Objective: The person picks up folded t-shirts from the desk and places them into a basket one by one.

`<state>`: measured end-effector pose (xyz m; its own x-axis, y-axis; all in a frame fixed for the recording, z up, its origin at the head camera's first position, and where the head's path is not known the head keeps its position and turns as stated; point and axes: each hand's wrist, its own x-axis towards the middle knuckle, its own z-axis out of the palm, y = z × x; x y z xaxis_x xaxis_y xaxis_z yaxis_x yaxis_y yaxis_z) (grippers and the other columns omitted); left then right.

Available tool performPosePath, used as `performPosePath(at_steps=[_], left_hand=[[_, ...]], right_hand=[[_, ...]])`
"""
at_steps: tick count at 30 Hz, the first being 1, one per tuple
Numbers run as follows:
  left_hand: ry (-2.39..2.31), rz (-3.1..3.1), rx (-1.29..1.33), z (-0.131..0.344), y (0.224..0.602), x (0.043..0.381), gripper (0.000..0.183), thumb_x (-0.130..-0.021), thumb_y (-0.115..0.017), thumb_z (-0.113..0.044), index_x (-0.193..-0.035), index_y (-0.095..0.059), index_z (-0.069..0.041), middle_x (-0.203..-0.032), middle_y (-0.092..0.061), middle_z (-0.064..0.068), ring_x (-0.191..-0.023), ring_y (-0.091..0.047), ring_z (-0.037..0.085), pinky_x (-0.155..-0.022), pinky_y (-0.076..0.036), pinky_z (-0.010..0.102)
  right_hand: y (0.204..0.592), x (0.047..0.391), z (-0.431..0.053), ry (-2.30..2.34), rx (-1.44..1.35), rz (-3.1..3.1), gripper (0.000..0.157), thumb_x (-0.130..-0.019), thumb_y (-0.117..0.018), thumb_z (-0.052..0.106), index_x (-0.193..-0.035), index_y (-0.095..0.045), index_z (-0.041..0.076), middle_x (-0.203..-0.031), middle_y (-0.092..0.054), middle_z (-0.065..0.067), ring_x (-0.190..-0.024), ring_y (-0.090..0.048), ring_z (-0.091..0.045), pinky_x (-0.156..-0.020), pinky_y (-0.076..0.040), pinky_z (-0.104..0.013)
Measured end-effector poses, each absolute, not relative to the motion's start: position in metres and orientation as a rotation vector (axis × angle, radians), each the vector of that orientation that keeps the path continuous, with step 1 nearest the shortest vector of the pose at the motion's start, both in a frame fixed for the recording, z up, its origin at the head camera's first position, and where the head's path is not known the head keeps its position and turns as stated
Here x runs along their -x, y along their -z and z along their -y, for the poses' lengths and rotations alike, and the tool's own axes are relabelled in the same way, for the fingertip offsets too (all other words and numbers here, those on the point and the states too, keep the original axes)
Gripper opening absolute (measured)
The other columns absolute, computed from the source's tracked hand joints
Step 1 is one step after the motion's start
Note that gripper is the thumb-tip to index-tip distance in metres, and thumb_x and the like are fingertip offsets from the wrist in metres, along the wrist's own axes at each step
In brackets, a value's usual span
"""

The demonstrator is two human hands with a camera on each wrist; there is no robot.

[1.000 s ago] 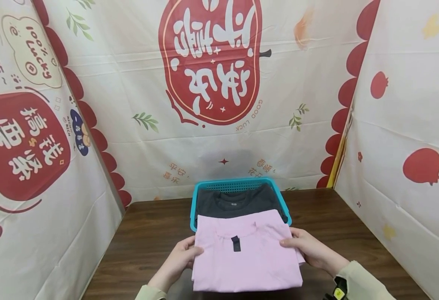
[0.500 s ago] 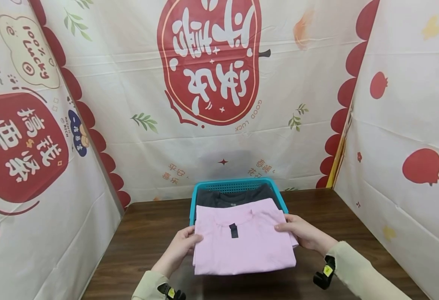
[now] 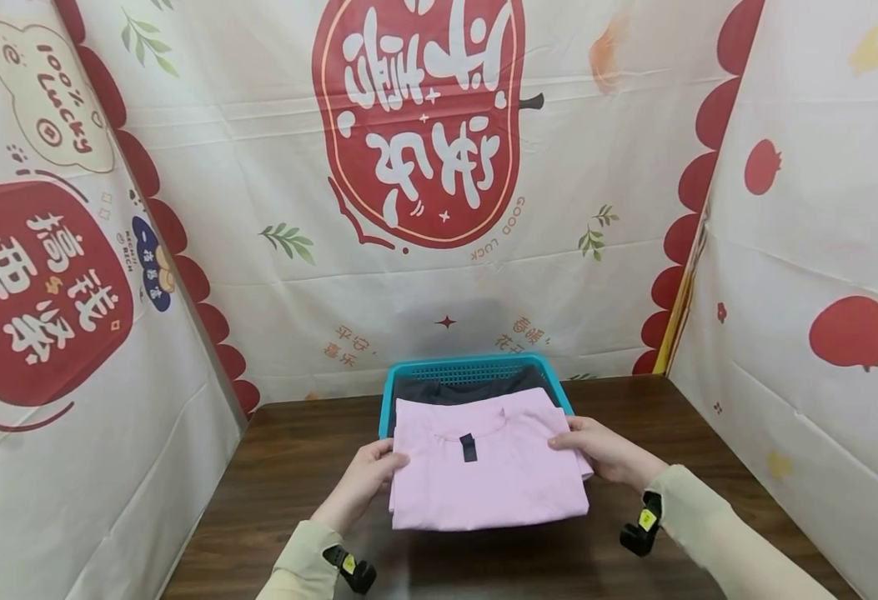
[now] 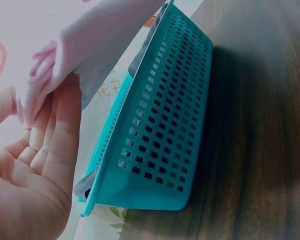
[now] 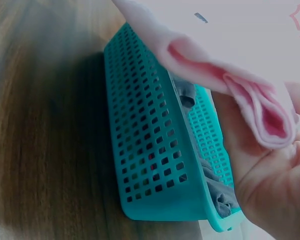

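A folded pink T-shirt (image 3: 491, 483) with a black neck label is held level between both hands. My left hand (image 3: 363, 482) pinches its left edge, thumb on top and fingers beneath, as the left wrist view shows. On the opposite edge my right hand (image 3: 607, 450) grips the folded layers the same way; the rolled folds show in the right wrist view. Behind and partly under the shirt stands a turquoise plastic basket (image 4: 155, 125) with a dark grey garment (image 3: 476, 390) inside. The shirt overlaps the basket's near rim in the head view and hides much of the grey garment.
The basket rests on a dark brown wooden table (image 3: 296, 467), near its back edge. Printed white cloth (image 3: 296, 317) hangs behind and at both sides. Each wrist carries a small black camera (image 3: 352, 571) on a strap.
Both hands have moved the pink T-shirt forward, away from the body, so it covers more of the basket and the grey garment. The grip on its two edges stays the same.
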<state>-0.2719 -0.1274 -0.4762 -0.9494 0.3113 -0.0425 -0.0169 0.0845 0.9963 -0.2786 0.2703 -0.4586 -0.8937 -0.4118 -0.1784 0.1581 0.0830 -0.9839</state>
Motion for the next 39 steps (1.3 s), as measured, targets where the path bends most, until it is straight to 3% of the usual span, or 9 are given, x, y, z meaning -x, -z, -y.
performPosePath(at_steps=[11,22,39], left_hand=[[-1.99,-2.144,-0.267,0.123,0.473,0.285,0.024,-0.09,-0.061,-0.013,-0.103,-0.062,0.007,-0.076,-0.066,0.002,-0.066,-0.064,0.013,-0.062,-0.054,0.03],[-1.959,-2.205,-0.278,0.122,0.467,0.294,0.02,-0.092,-0.063,-0.018,-0.096,-0.062,0.002,-0.077,-0.064,0.003,-0.068,-0.062,0.015,-0.064,-0.054,0.034],[-2.028,-2.2,-0.185,0.111,0.459,0.31,0.023,-0.092,-0.063,-0.015,-0.103,-0.064,0.006,-0.074,-0.061,0.001,-0.065,-0.059,0.012,-0.06,-0.053,0.028]], right_hand=[[0.451,0.291,-0.271,1.863,0.253,-1.956,0.047,-0.095,-0.059,0.015,-0.132,-0.043,-0.009,-0.099,-0.068,-0.01,-0.086,-0.069,-0.024,-0.078,-0.056,-0.041],[0.442,0.299,-0.273,1.863,0.247,-1.962,0.037,-0.097,-0.058,0.018,-0.125,-0.051,-0.007,-0.096,-0.07,-0.01,-0.084,-0.07,-0.024,-0.077,-0.056,-0.041],[0.441,0.315,-0.266,1.913,0.084,-2.064,0.054,-0.095,-0.063,0.022,-0.136,-0.044,-0.008,-0.098,-0.069,-0.009,-0.083,-0.068,-0.022,-0.078,-0.056,-0.038]])
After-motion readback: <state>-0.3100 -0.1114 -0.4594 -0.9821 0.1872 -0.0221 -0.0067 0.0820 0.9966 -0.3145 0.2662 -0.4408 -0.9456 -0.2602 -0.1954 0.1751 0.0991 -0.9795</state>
